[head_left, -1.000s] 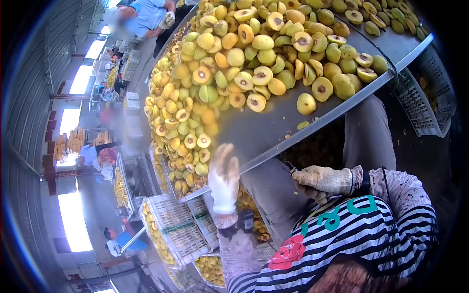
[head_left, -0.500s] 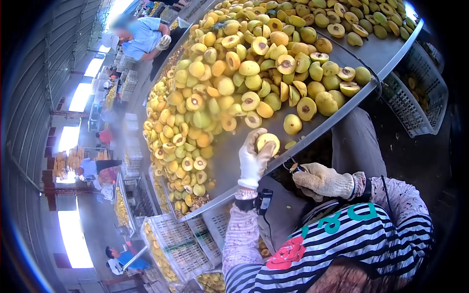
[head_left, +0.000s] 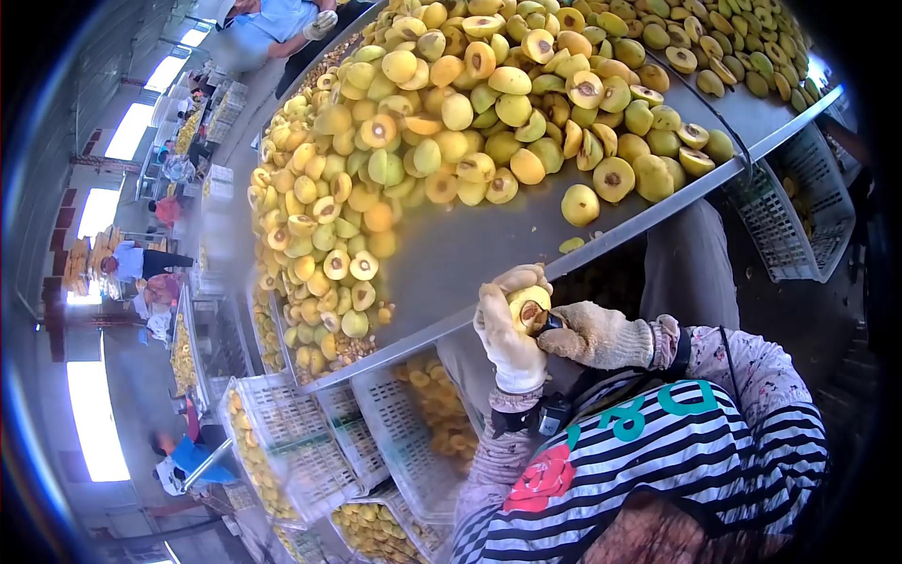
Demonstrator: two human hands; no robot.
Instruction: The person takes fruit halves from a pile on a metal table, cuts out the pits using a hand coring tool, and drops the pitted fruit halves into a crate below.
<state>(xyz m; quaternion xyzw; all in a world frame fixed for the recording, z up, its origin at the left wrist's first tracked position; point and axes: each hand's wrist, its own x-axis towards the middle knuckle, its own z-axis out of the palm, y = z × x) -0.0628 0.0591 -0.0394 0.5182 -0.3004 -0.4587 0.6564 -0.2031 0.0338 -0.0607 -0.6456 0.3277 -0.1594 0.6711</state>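
My left hand (head_left: 507,340), in a whitish glove, is closed around a yellow peach half (head_left: 529,306) whose cut face and brown pit hollow show. In its own cream glove, my right hand (head_left: 601,336) grips a small dark pitting tool (head_left: 548,322). The tool's end meets the cut face; its tip is hidden. Both hands are together just off the near edge of a metal table (head_left: 442,277). Beyond them lies a big heap of halved peaches (head_left: 451,113). One peach piece (head_left: 580,205) sits by itself near the table's rim.
Below the table at left stand plastic crates (head_left: 404,442), one holding peach pieces. Another crate (head_left: 789,221) is at the right beside my knee. A dark cable (head_left: 705,103) crosses the table. A co-worker in blue (head_left: 272,23) is across the heap, with others farther left.
My left hand has carried the peach half from over the table toward my body. My right hand has brought the pitting tool up against it. The view has shifted slightly.
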